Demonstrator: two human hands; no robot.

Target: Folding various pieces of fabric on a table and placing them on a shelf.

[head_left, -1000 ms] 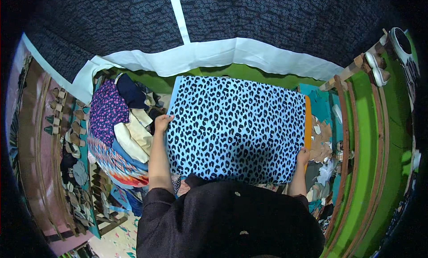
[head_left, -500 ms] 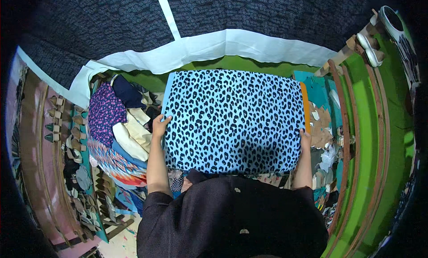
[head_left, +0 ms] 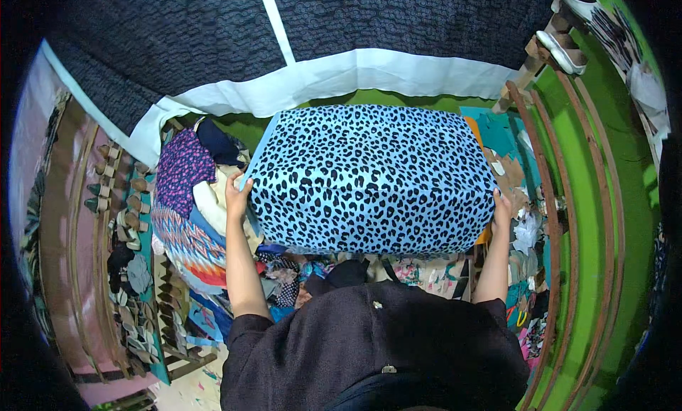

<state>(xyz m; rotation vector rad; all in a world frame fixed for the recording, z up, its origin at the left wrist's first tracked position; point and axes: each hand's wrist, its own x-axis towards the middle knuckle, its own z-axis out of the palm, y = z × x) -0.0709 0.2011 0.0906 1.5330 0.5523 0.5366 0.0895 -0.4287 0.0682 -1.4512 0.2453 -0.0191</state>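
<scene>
The blue spotted cloth [head_left: 376, 169] is up before me, spread and bent across its middle, not let go. The fabric heap [head_left: 192, 223] sits left. Left hand [head_left: 237, 196] and right hand [head_left: 501, 208] grip opposite edges.

Dk corners, strong fisheye dist.
</scene>
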